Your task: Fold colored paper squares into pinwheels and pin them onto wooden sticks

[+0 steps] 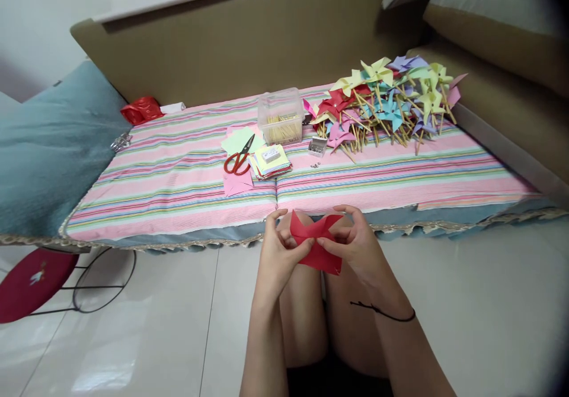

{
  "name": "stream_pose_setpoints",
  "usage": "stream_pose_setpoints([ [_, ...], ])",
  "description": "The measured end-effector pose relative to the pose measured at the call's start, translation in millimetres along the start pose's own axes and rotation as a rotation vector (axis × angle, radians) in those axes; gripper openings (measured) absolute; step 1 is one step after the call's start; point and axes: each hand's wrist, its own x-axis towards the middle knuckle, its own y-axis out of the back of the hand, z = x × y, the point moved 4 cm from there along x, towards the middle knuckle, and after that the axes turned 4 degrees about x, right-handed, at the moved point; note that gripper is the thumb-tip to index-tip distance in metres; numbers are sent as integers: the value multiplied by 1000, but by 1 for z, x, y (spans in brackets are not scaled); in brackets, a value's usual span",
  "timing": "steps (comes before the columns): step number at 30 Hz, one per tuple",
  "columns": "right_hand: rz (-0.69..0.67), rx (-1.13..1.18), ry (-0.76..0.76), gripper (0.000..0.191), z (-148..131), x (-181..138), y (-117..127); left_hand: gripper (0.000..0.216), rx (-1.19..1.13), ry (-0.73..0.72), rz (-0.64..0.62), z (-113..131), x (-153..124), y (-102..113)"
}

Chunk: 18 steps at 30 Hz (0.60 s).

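Between my two hands, above my knees, is a red paper square (320, 261) with its upper part cut and bent into pointed flaps. My left hand (284, 246) pinches it from the left, thumb pressed near the paper's centre. From the right, my right hand (351, 243) pinches it the same way, and the two thumb tips nearly meet. Fingers behind the paper are partly hidden. Red-handled scissors (237, 163) lie beyond on the striped cloth, beside a stack of coloured paper squares (271, 165). A small clear box of pins (317, 146) sits to their right.
A clear plastic box (281, 130) holds wooden sticks. Many finished paper pinwheels (386, 106) are heaped at the right on the striped cloth (178, 178). A red plastic bag (141, 111) lies far left. A red round stool (35, 281) stands on the tiled floor.
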Motion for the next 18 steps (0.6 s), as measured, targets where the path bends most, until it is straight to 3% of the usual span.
stream_pose_setpoints([
  [8, 3, -3, 32, 67, 1, 3, 1, 71, -87, 31, 39, -4, 2, 6],
  [11, 62, 68, 84, 65, -6, 2, 3, 67, -134, 38, 143, -3, 3, 11],
  [18, 63, 5, 424, 41, -28, -5, 16, 62, -324, -65, 474, -7, 5, 23],
])
